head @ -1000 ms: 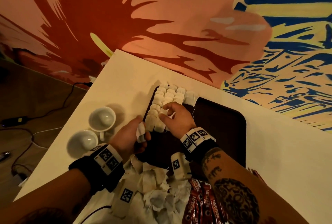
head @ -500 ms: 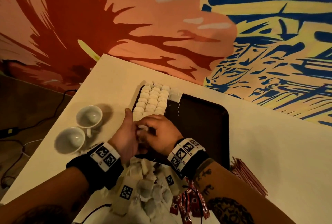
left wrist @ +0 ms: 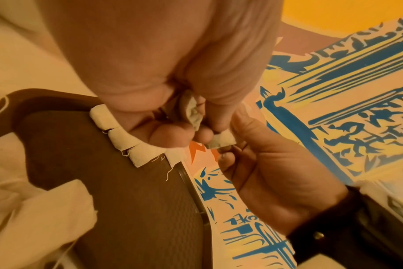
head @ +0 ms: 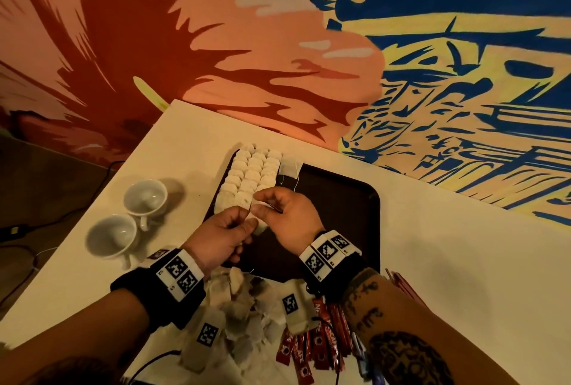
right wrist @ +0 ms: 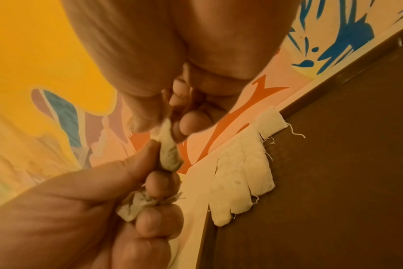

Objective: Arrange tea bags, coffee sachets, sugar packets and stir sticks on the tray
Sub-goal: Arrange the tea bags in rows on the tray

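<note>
Tea bags (head: pixel 250 174) lie in neat rows at the left end of the dark brown tray (head: pixel 340 214). Both hands meet just above the tray's near-left part. My right hand (head: pixel 265 205) pinches a tea bag (right wrist: pixel 169 154) between thumb and fingertips. My left hand (head: pixel 244 224) touches that same bag with its thumb and grips a second, crumpled tea bag (right wrist: pixel 136 203) in its curled fingers. In the left wrist view the two bags (left wrist: pixel 191 111) sit between the hands. A pile of loose tea bags (head: pixel 241 307) and red coffee sachets (head: pixel 312 344) lie under my wrists.
Two white cups (head: pixel 145 199) (head: pixel 112 236) stand on the table left of the tray. Thin red stir sticks (head: pixel 401 285) lie right of my right wrist. One tea bag (head: pixel 290 167) lies apart at the rows' far right. The painted wall runs behind the table.
My right hand has left the rows of tea bags and drawn back to my left hand. It now pinches a tea bag beside the one in my left hand.
</note>
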The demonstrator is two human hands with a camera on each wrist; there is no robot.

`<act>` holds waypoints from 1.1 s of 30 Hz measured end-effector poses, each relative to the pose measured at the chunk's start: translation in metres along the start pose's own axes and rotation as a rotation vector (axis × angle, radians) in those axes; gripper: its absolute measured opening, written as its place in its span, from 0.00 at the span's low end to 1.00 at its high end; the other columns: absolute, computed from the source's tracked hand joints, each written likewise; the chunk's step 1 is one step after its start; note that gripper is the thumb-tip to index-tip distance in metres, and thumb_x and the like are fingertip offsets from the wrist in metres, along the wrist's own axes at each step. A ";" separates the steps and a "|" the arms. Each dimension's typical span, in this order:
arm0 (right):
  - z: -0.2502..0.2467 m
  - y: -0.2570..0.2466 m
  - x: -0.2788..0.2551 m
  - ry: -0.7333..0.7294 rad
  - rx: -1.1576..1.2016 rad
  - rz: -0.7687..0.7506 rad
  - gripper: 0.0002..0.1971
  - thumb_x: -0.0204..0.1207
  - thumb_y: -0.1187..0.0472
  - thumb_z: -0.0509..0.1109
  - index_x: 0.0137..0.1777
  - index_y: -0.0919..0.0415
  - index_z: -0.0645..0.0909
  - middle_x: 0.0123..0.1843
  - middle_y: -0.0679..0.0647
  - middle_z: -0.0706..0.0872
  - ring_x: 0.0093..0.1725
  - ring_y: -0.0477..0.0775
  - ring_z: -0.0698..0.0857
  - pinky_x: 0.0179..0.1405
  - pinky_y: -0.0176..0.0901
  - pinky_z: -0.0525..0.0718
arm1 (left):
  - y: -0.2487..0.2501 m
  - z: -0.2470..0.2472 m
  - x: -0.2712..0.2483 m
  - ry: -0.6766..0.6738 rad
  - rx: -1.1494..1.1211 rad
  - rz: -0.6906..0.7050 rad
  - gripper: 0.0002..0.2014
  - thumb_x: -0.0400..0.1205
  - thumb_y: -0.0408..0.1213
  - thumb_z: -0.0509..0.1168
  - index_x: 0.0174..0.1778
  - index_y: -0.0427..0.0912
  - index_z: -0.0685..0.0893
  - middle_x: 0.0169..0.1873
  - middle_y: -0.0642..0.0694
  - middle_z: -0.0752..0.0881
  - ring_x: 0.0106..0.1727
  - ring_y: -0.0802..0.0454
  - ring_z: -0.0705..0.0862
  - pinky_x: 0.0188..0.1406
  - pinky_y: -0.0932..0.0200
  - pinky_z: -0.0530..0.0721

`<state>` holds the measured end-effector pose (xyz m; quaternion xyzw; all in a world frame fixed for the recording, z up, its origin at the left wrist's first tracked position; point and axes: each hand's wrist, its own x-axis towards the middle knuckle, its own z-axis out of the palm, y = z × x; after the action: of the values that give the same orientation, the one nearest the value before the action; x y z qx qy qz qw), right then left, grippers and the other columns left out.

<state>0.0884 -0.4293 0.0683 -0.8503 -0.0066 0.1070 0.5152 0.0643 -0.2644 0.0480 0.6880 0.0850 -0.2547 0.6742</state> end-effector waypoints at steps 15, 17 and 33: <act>-0.003 0.033 -0.002 -0.033 -0.029 0.074 0.08 0.80 0.58 0.74 0.45 0.41 0.85 0.42 0.47 0.92 0.37 0.46 0.92 0.46 0.52 0.92 | -0.008 -0.005 0.007 0.126 0.073 -0.052 0.05 0.83 0.34 0.69 0.52 0.47 0.85 0.35 0.45 0.87 0.28 0.55 0.78 0.27 0.58 0.82; -0.007 0.041 0.000 -0.056 -0.118 0.141 0.03 0.80 0.55 0.73 0.48 0.45 0.86 0.44 0.46 0.91 0.39 0.44 0.91 0.47 0.48 0.91 | -0.012 -0.011 0.011 0.160 0.000 -0.122 0.11 0.82 0.28 0.67 0.58 0.45 0.83 0.40 0.41 0.86 0.34 0.52 0.80 0.33 0.56 0.84; 0.025 0.062 0.063 -0.285 -0.598 0.246 0.02 0.78 0.52 0.72 0.49 0.46 0.85 0.53 0.48 0.89 0.53 0.51 0.87 0.52 0.43 0.85 | -0.020 -0.045 0.037 0.148 -0.224 -0.147 0.06 0.88 0.27 0.59 0.56 0.42 0.77 0.48 0.38 0.90 0.38 0.50 0.87 0.38 0.59 0.89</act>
<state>0.1387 -0.4293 -0.0085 -0.9345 -0.0073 0.2791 0.2207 0.0975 -0.2275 0.0117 0.6175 0.2126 -0.2408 0.7180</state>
